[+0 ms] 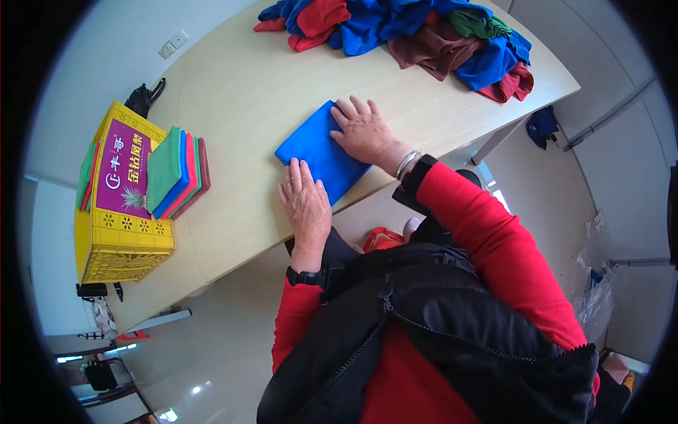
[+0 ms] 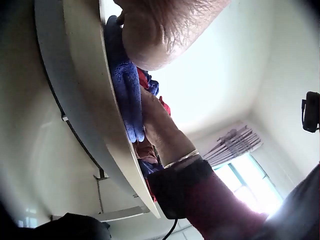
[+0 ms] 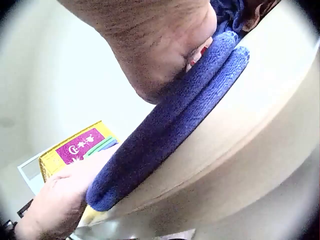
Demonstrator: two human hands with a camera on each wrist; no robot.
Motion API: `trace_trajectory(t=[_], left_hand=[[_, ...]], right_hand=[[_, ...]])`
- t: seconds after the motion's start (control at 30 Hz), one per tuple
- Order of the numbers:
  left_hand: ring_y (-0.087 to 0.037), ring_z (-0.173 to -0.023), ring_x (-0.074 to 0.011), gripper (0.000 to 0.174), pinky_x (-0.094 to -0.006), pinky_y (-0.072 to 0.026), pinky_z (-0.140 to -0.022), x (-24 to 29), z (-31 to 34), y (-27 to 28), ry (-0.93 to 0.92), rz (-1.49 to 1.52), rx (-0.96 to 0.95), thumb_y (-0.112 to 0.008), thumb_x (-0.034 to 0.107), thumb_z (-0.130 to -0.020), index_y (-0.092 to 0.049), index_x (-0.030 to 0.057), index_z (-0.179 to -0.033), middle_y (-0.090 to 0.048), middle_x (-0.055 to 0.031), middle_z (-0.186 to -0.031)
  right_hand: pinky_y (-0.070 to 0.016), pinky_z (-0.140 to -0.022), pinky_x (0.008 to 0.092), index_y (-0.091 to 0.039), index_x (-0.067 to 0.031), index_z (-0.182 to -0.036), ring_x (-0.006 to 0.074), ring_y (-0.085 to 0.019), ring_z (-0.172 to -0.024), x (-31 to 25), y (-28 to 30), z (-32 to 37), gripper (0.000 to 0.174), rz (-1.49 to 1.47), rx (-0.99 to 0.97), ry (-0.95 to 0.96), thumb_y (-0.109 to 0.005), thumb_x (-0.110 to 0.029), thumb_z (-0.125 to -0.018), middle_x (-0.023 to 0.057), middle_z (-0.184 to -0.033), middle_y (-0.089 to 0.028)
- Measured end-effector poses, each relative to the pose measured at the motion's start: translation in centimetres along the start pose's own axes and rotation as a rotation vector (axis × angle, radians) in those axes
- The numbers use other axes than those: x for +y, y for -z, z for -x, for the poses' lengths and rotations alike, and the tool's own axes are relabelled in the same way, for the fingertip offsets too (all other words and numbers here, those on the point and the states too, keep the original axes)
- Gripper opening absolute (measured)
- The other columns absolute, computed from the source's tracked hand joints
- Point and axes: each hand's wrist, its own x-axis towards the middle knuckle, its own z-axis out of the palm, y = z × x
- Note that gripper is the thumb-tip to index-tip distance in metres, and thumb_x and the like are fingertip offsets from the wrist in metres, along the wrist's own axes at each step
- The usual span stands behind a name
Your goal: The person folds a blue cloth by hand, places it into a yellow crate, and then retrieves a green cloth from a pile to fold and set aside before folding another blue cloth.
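Observation:
A blue cloth [image 1: 321, 152], folded into a thick rectangle, lies on the table near its front edge. My left hand [image 1: 306, 205] rests with straight fingers on the cloth's left corner. On its upper right side my right hand [image 1: 366, 131] lies flat, fingers spread. From the right wrist view the folded cloth [image 3: 165, 125] shows two rounded layers at its edge, with the right palm [image 3: 160, 50] pressing on top. The left wrist view shows the same cloth [image 2: 127, 90] under the left hand [image 2: 167, 30].
A yellow crate [image 1: 127, 254] stands at the left, with a stack of folded cloths [image 1: 176, 177] in green, blue, red and brown leaning by its printed side. Crumpled cloths [image 1: 395, 28] are heaped along the table's far side. A black item [image 1: 143, 97] lies behind the crate.

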Motion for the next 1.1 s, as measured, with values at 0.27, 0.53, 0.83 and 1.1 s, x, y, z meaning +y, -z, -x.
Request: trace_trajectory(t=[0.27,0.53,0.83,1.1], left_hand=[[-0.033,-0.146,-0.0362,0.052,-0.0576,-0.0255,-0.118,0.1,-0.1,0.2,-0.012,-0.029,-0.014,-0.046,0.026,-0.104,-0.041,-0.0035,-0.147,-0.033,-0.0185,-0.159],[-0.035,-0.145,-0.0353,0.051,-0.0571,-0.0256,-0.119,0.1,0.0,0.1,0.001,-0.033,-0.001,-0.046,0.026,-0.104,-0.042,-0.0025,-0.146,-0.033,-0.0173,-0.158],[-0.041,-0.139,-0.0381,0.051,-0.0523,-0.0300,-0.117,-2.8,-2.0,1.1,0.004,0.016,0.028,-0.047,0.024,-0.103,-0.042,0.0004,-0.147,-0.039,-0.0195,-0.155],[-0.052,-0.127,-0.0393,0.048,-0.0497,-0.0401,-0.108,-5.4,-6.1,-0.1,-0.037,0.206,0.044,-0.051,0.023,-0.102,-0.046,0.0001,-0.143,-0.055,-0.0228,-0.138]], right_hand=[[-0.0245,-0.120,0.0527,-0.047,-0.0125,-0.148,0.0315,-0.033,-0.148,-3.9,-0.7,-0.4,0.056,-0.124,0.025,0.301,-0.043,-0.045,-0.103,0.0110,-0.155,-0.043],[-0.0285,-0.118,0.0506,-0.048,-0.0126,-0.148,0.0310,-0.035,-0.146,-0.5,-1.7,-1.7,0.055,-0.114,0.049,0.221,-0.043,-0.045,-0.103,0.0104,-0.154,-0.045],[-0.0429,-0.106,0.0461,-0.049,-0.0055,-0.143,0.0367,-0.054,-0.128,1.1,2.2,4.6,0.050,-0.221,0.346,0.034,-0.054,-0.033,-0.101,0.0203,-0.138,-0.056],[-0.0527,-0.088,0.0468,-0.049,-0.0022,-0.137,0.0425,-0.065,-0.101,1.0,5.4,10.3,0.048,-0.567,-0.111,-0.252,-0.057,-0.033,-0.100,0.0227,-0.111,-0.067]])
